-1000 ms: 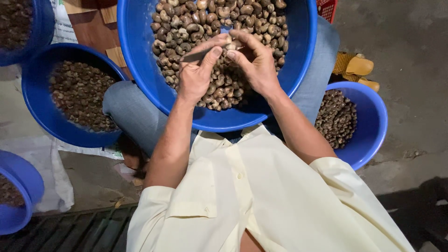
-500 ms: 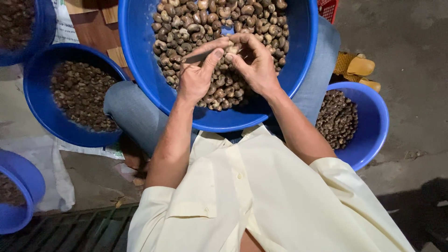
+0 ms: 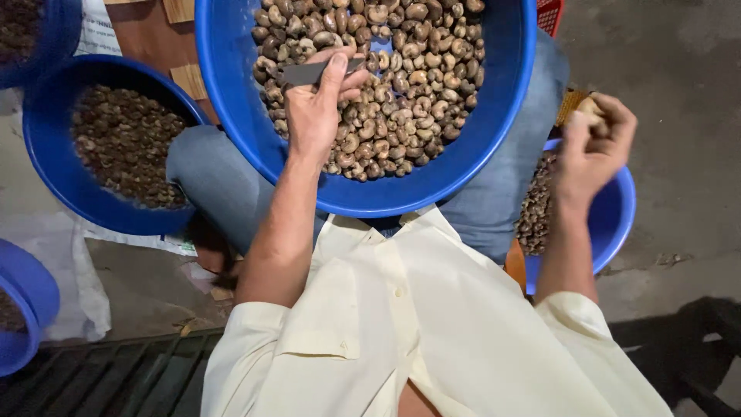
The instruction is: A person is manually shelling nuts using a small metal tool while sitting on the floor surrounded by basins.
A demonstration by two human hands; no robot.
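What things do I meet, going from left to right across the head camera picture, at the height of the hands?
Blue basin of dark shells → left hand holding a small dark blade → big blue basin of cashew nuts → right hand over a smaller blue basin.

Blue basins (image 3: 73, 181) on concrete floor (image 3: 679, 193)
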